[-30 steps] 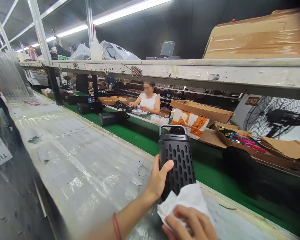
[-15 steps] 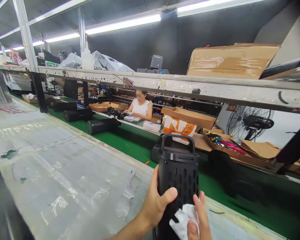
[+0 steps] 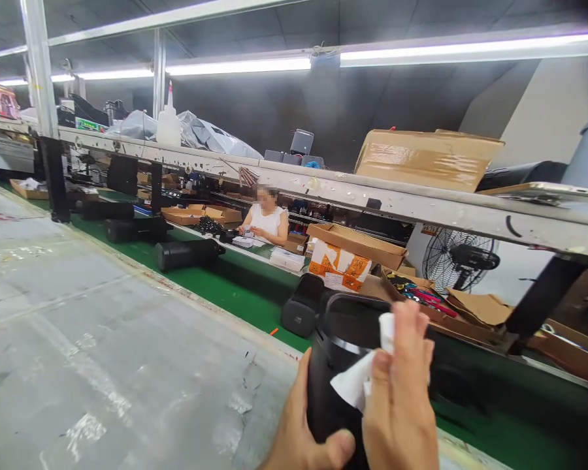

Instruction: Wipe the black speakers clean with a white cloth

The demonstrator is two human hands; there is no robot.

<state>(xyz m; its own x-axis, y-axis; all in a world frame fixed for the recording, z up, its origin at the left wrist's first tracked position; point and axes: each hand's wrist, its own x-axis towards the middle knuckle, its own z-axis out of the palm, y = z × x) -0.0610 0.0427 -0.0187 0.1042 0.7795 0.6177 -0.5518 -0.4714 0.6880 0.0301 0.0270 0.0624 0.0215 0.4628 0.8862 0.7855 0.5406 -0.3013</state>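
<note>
A black portable speaker [image 3: 323, 391] with a loop handle on top stands in front of me, tilted slightly. My left hand [image 3: 308, 431] is wrapped around its lower left side, thumb across the near face. A crumpled white wipe [image 3: 357, 380] is pinched in my right hand [image 3: 402, 385], whose fingers press it against the speaker's upper right, near the handle. Those fingers cover part of the speaker's right side. Just behind it, a second black speaker [image 3: 301, 307] lies on the green conveyor belt [image 3: 245, 297].
More black speakers [image 3: 189, 253] lie along the belt to the left. The pale covered worktop [image 3: 142, 352] runs along my left. A shelf [image 3: 333, 190] crosses above the belt with a cardboard box [image 3: 426, 156]. Beyond the belt sit a person [image 3: 266, 222], open cartons [image 3: 357, 245] and a fan [image 3: 460, 260].
My right hand has moved the wipe up from the speaker's lower front to near its handle. The speaker has turned and sits lower in view. The camera view has shifted too.
</note>
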